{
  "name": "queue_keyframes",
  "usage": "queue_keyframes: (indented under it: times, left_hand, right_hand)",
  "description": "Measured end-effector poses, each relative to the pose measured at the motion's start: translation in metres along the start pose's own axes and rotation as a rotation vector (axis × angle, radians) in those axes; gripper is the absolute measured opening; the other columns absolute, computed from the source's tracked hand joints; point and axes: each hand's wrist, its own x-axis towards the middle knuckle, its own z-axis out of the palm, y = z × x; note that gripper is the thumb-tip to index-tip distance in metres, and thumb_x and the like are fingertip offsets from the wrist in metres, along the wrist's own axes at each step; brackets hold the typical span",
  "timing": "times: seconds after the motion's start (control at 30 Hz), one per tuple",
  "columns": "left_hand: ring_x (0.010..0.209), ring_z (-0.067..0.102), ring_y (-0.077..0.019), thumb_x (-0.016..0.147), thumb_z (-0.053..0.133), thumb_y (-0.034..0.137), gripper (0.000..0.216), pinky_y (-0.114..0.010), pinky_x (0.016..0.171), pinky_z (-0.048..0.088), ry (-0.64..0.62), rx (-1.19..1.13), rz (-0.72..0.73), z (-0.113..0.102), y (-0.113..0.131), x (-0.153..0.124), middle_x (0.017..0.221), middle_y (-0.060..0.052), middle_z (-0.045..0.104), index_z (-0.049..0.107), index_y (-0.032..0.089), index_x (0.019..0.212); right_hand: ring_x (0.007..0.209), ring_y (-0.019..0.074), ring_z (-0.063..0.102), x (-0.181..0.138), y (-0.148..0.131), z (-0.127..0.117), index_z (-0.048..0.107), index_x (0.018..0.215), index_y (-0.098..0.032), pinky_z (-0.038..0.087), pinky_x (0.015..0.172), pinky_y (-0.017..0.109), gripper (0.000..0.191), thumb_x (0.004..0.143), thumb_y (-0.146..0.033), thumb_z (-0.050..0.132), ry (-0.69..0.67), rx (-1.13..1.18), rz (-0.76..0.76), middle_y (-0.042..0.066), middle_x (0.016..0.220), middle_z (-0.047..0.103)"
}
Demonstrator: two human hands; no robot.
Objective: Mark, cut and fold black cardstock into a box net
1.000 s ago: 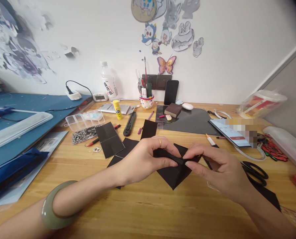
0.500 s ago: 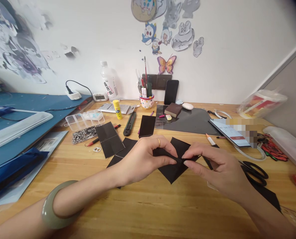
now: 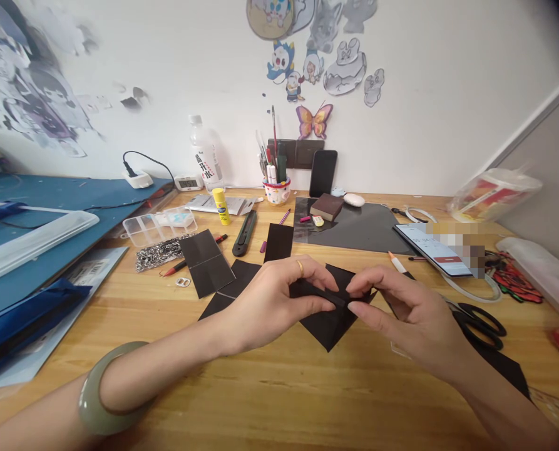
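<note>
A person is wearing a thick, smooth bangle (image 3: 94, 391) of pale grey-green, jade-like stone around the left forearm, close to the wrist, its rounded surface catching a soft shine. On the left hand (image 3: 270, 307) a slim gold ring (image 3: 300, 267) is sitting on one finger. The right hand (image 3: 415, 322) is showing plain, and both forearms are running bare to the frame's lower edge.

Two hands, left hand (image 3: 270, 300) and right hand (image 3: 410, 319), are pinching one folded black sheet (image 3: 328, 316); at least four other black sheets (image 3: 206, 263) are lying from ten to four o'clock. Two phones are resting, standing phone (image 3: 323, 173) at twelve, flat phone (image 3: 432, 247) at two; one pair of scissors (image 3: 483, 322) is lying at three.
</note>
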Motion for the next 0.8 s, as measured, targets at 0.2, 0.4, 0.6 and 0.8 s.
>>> queue_keyframes:
  times: [0.2, 0.4, 0.6, 0.8]
  left_hand:
    - [0.081, 0.056, -0.0133, 0.075, 0.064, 0.016, 0.009, -0.025, 0.074, 0.043, 0.018, 0.054, 0.017, -0.0013, -0.0019, -0.0002, 0.084, 0.000, 0.062, 0.063, 0.017, 0.083]
    - [0.080, 0.056, -0.0129, 0.076, 0.063, 0.016, 0.008, -0.025, 0.072, 0.043, 0.026, 0.106, 0.053, -0.0010, -0.0051, 0.0001, 0.082, 0.000, 0.061, 0.063, 0.017, 0.084]
    - [0.080, 0.056, -0.0122, 0.077, 0.061, 0.016, 0.009, -0.024, 0.073, 0.044, -0.014, 0.114, 0.074, 0.0000, -0.0048, -0.0012, 0.084, 0.000, 0.061, 0.060, 0.017, 0.087]
    - [0.104, 0.048, -0.0178, 0.078, 0.059, 0.016, 0.028, -0.031, 0.091, 0.038, 0.171, 0.150, 0.227, -0.0010, -0.0065, -0.0003, 0.107, -0.005, 0.051, 0.051, 0.021, 0.105]
  right_hand:
    - [0.074, 0.0138, 0.057, 0.0009, 0.0014, 0.0011, 0.061, 0.084, -0.028, 0.047, 0.068, 0.024, 0.010, 0.075, -0.026, 0.064, -0.018, -0.019, 0.019, -0.004, 0.081, 0.063]
    - [0.071, 0.0152, 0.059, 0.0002, 0.0001, 0.0007, 0.063, 0.080, -0.027, 0.048, 0.066, 0.026, 0.008, 0.073, -0.029, 0.066, 0.019, -0.066, 0.039, -0.003, 0.077, 0.065]
    - [0.071, 0.0165, 0.059, 0.0018, -0.0004, 0.0008, 0.064, 0.080, -0.026, 0.048, 0.066, 0.029, 0.006, 0.075, -0.029, 0.064, -0.049, -0.051, 0.027, -0.001, 0.077, 0.065]
    - [0.069, 0.0152, 0.056, 0.0016, 0.0017, 0.0002, 0.060, 0.073, -0.025, 0.046, 0.064, 0.026, 0.005, 0.075, -0.028, 0.062, 0.036, 0.041, 0.097, -0.002, 0.073, 0.061]
